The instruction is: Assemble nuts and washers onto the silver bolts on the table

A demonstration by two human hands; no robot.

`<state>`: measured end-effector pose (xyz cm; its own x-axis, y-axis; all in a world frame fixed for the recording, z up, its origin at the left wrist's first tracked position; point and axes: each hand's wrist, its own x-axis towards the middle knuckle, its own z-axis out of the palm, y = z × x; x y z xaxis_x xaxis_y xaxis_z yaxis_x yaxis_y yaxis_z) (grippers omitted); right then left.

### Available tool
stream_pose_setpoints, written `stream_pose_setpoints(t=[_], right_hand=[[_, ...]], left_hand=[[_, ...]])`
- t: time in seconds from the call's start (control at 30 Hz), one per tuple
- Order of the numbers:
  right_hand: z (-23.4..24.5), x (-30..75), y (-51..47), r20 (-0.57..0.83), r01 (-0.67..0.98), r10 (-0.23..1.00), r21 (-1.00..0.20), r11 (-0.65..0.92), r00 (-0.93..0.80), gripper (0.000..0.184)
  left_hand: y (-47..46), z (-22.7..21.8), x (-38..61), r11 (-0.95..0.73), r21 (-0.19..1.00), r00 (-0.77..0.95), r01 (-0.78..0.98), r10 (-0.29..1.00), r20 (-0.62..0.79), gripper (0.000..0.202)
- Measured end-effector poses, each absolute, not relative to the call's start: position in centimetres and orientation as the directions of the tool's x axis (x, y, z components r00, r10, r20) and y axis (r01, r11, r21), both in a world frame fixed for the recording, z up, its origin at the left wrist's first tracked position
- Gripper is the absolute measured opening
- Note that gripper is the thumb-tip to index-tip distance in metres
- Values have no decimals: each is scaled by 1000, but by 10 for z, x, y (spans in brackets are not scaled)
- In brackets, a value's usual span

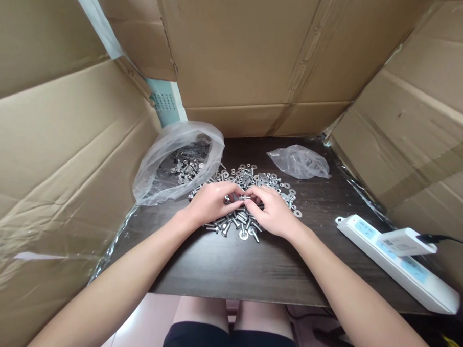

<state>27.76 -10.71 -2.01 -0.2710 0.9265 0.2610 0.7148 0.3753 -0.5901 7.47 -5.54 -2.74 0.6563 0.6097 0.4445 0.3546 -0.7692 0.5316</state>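
Note:
A small metal bolt (245,197) lies sideways between my two hands, over a heap of loose hardware. My left hand (215,203) pinches its left end with thumb and forefinger. From the other side, the fingertips of my right hand (268,208) close on it too. Whether a nut or washer sits on its shank is too small to tell. Below and around my fingers lie loose bolts (226,228), flat washers (243,234) and nuts on the dark table. Part of the heap is hidden behind my hands.
An open clear plastic bag (147,175) with more bolts stands at left. A crumpled plastic bag (303,162) lies at the back right. On the right is a white power strip (400,268) with a charger (407,241) plugged in. Cardboard walls (252,51) enclose the dark table (196,274).

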Motion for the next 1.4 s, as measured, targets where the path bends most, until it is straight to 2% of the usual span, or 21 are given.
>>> stream_pose_setpoints(t=[0.27, 0.5, 0.9, 1.2, 1.4], right_hand=[[-20, 278, -107, 258, 720, 923, -578, 384, -285, 23], [-18, 277, -108, 272, 701, 932, -615, 360, -240, 14], [-19, 278, -108, 256, 714, 927, -591, 375, -275, 12], [-19, 277, -107, 252, 710, 922, -588, 387, -294, 23], [-19, 277, -108, 266, 707, 932, -609, 359, -244, 13]], left_hand=[[-55, -28, 75, -774, 526, 654, 353, 606, 453, 16], [-54, -29, 75, -776, 524, 652, 352, 605, 458, 17], [-55, -28, 75, -773, 531, 651, 347, 606, 457, 19], [-55, -27, 76, -778, 522, 657, 349, 600, 456, 15], [-55, -28, 75, -783, 519, 655, 344, 596, 465, 19]])
